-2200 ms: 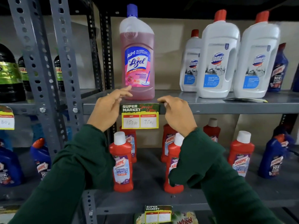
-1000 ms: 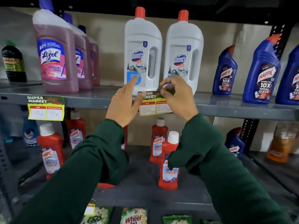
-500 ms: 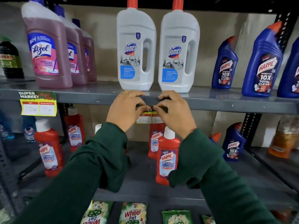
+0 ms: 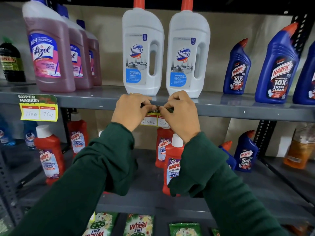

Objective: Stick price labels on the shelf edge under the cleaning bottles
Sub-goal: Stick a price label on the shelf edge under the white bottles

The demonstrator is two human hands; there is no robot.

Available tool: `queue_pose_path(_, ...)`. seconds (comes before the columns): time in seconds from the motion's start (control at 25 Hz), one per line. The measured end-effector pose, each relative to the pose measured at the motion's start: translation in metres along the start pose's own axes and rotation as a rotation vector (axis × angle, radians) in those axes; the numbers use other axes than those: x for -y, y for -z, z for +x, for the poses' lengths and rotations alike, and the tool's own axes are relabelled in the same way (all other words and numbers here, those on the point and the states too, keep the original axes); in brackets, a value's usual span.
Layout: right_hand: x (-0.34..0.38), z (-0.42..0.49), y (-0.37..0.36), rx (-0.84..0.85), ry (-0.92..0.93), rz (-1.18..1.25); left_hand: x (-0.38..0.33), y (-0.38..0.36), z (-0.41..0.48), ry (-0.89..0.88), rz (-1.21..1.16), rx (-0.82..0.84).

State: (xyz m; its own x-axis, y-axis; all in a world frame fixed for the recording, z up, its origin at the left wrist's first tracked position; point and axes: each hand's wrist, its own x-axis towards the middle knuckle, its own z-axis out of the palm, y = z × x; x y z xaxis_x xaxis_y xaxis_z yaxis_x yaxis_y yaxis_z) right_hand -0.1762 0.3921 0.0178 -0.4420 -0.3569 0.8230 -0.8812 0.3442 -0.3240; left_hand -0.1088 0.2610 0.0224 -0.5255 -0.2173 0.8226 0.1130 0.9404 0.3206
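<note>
Two white Domex bottles stand on the grey shelf. Below them, on the shelf edge, a yellow price label reading 200 and 160 hangs. My left hand and my right hand press their fingertips on the label's top strip against the edge, covering most of it. A second label, marked 150 and 75, is stuck on the edge under the pink Lizol bottles at the left.
Blue Harpic bottles stand at the right of the same shelf. Red Harpic bottles fill the shelf below, with one right under my hands. Wheel detergent packets lie at the bottom. A perforated black upright stands at the right.
I moved from the Lizol label to the Domex bottles, brought a new label to the shelf edge, and both hands now press its top against the edge.
</note>
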Motion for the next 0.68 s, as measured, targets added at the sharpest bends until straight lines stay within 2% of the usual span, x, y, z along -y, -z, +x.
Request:
queue_pose_path(0.12, 0.003, 0.006, 0.002, 0.003, -0.037, -0.001, -0.002, 0.001, 0.007, 0.033, 0.033, 0.012)
queue_pose_path(0.32, 0.003, 0.007, 0.000, -0.018, -0.101, -0.014, -0.002, -0.008, 0.005, 0.069, -0.022, -0.096)
queue_pose_path(0.44, 0.002, 0.008, -0.001, -0.026, -0.120, 0.021, 0.003, -0.011, 0.003, -0.002, 0.008, -0.060)
queue_pose_path(0.56, -0.004, 0.006, -0.008, -0.022, -0.088, -0.168, 0.008, -0.018, 0.001, -0.123, 0.164, -0.052)
queue_pose_path(0.68, -0.015, 0.006, -0.006, -0.057, -0.078, -0.249, 0.014, -0.022, -0.002, -0.079, 0.249, -0.123)
